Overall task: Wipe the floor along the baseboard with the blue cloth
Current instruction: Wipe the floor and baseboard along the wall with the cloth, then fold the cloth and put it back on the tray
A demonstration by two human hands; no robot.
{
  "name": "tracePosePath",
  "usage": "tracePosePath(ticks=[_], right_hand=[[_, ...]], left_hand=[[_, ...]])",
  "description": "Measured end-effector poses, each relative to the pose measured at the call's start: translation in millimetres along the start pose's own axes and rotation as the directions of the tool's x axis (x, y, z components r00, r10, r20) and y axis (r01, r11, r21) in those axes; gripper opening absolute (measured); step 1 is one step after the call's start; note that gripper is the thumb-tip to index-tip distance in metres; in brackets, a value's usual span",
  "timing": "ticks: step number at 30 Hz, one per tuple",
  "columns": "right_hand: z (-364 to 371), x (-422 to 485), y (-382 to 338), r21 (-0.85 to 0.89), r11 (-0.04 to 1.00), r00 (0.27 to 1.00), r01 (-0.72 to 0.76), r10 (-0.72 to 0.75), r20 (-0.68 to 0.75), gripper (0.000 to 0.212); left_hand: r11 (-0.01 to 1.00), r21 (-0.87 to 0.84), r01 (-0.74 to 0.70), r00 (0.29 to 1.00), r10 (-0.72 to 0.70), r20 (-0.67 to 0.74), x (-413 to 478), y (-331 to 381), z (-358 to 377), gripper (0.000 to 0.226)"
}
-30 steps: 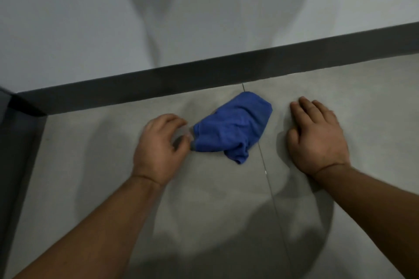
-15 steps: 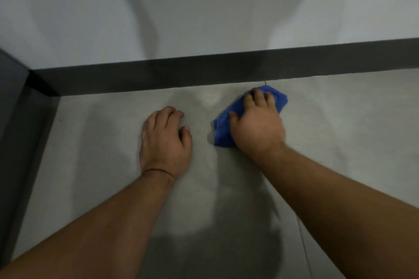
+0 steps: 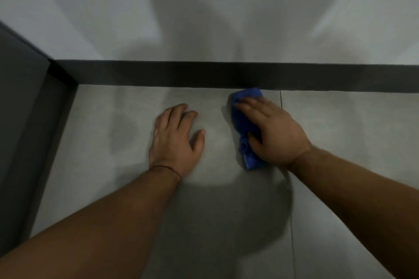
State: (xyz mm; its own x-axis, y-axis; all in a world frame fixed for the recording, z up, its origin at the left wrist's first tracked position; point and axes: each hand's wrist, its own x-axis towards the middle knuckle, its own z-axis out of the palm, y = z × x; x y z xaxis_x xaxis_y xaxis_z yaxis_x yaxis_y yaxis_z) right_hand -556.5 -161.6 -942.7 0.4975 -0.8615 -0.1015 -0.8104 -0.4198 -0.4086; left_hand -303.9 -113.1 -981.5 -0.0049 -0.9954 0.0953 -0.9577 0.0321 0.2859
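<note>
The blue cloth lies bunched on the grey floor, its far end touching the foot of the dark baseboard and its near end trailing toward the person. The right hand lies flat on top of it, fingers spread and stretched toward the wall, palm pressing down rather than curled around the fabric; this is an open, weighted hold that pins the cloth to the tile, which suits sliding it as a pad instead of lifting it. Having the cloth's far edge against the baseboard puts the wiping surface right in the seam where floor meets wall, probably where dust gathers. The left hand rests open on bare floor to the left, holding nothing, well apart from the cloth; it appears to serve as a prop carrying the person's leaning weight. A tile joint runs from the baseboard toward the near side just right of the cloth. Further left a dark panel closes off the corner, so the stretch between cloth and corner seems a likely run for a sideways stroke. The pale wall above shows only soft shadows.
</note>
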Motion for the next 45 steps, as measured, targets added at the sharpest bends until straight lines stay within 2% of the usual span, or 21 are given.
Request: tracePosePath(ticks=[1,3,5,7,14,18,21,22,23,24,25,26,27,28,29,31,34,38,40,43,45], right_hand=[[0,0,-5,-0.015,0.995,0.992,-0.100,0.099,-0.085,0.073],[0,0,-13,-0.027,0.942,0.928,-0.334,0.323,-0.184,0.073],[1,-2,-15,0.014,0.867,0.855,-0.499,0.495,-0.154,0.071],[3,-5,-15,0.069,0.820,0.815,-0.569,0.573,-0.086,0.067],[-1,6,-9,0.060,0.869,0.871,-0.491,0.490,0.036,0.061],[-7,17,-14,0.130,0.888,0.897,-0.442,0.433,0.092,0.052],[-19,11,-26,0.233,0.894,0.924,-0.382,0.366,0.108,0.050],[-25,8,-32,0.268,0.895,0.934,-0.357,0.343,0.101,0.049],[-33,3,-37,0.294,0.898,0.944,-0.329,0.316,0.089,0.048],[-44,-3,-44,0.316,0.901,0.954,-0.297,0.289,0.075,0.048],[-57,-10,-53,0.341,0.901,0.962,-0.269,0.267,0.054,0.047],[-72,-16,-63,0.372,0.895,0.967,-0.245,0.252,0.032,0.046],[-88,-24,-75,0.406,0.886,0.971,-0.225,0.240,0.013,0.045],[-106,-32,-88,0.435,0.876,0.973,-0.207,0.229,0.002,0.045],[-126,-40,-103,0.457,0.868,0.975,-0.194,0.220,-0.005,0.045],[-171,-57,-135,0.482,0.858,0.978,-0.179,0.208,-0.007,0.047],[-257,-81,-188,0.498,0.850,0.981,-0.172,0.195,0.006,0.058],[-400,-103,-264,0.463,0.874,0.989,-0.145,0.147,0.031,0.080],[-474,-111,-300,0.499,0.860,0.994,-0.108,0.087,0.066,0.074],[-578,-121,-351,0.577,0.814,0.993,-0.063,-0.009,0.121,0.052],[-638,-125,-381,0.628,0.777,0.993,-0.041,-0.038,0.111,0.044]], left_hand=[[1.000,0.004,-0.002,1.000,0.002,0.009,0,-1,0,0.051],[1.000,0.010,-0.006,1.000,0.006,0.019,0,-2,1,0.052],[1.000,0.006,-0.010,1.000,0.010,0.004,-1,-1,2,0.052],[1.000,-0.002,-0.003,1.000,0.003,0.000,-1,-1,3,0.053],[0.998,-0.012,-0.053,0.999,0.054,0.010,3,-7,5,0.056],[0.998,-0.026,-0.058,0.998,0.059,0.010,2,-8,5,0.056],[0.998,-0.059,0.002,0.988,0.007,0.156,9,-4,-6,0.056],[0.994,-0.100,0.053,0.970,-0.027,0.242,14,-3,-13,0.054],[0.963,-0.223,0.149,0.941,-0.069,0.330,19,2,-25,0.047],[0.853,-0.428,0.300,0.911,-0.122,0.395,21,11,-42,0.036],[0.655,-0.619,0.433,0.885,-0.181,0.428,22,23,-61,0.028],[0.455,-0.729,0.511,0.859,-0.228,0.459,21,34,-82,0.025],[0.298,-0.788,0.538,0.842,-0.231,0.487,19,47,-105,0.028],[0.189,-0.822,0.537,0.840,-0.209,0.501,16,59,-129,0.032],[0.132,-0.845,0.518,0.852,-0.173,0.495,12,71,-156,0.036],[0.157,-0.872,0.463,0.885,-0.139,0.445,3,94,-218,0.041],[0.301,-0.873,0.382,0.918,-0.231,0.322,-4,120,-325,0.030],[0.368,-0.883,0.290,0.939,-0.286,0.189,-11,160,-486,0.020],[0.363,-0.897,0.253,0.941,-0.308,0.141,-15,185,-569,0.017],[0.346,-0.915,0.209,0.942,-0.323,0.093,-16,218,-687,0.015],[0.368,-0.913,0.174,0.945,-0.322,0.051,-12,234,-760,0.014]])
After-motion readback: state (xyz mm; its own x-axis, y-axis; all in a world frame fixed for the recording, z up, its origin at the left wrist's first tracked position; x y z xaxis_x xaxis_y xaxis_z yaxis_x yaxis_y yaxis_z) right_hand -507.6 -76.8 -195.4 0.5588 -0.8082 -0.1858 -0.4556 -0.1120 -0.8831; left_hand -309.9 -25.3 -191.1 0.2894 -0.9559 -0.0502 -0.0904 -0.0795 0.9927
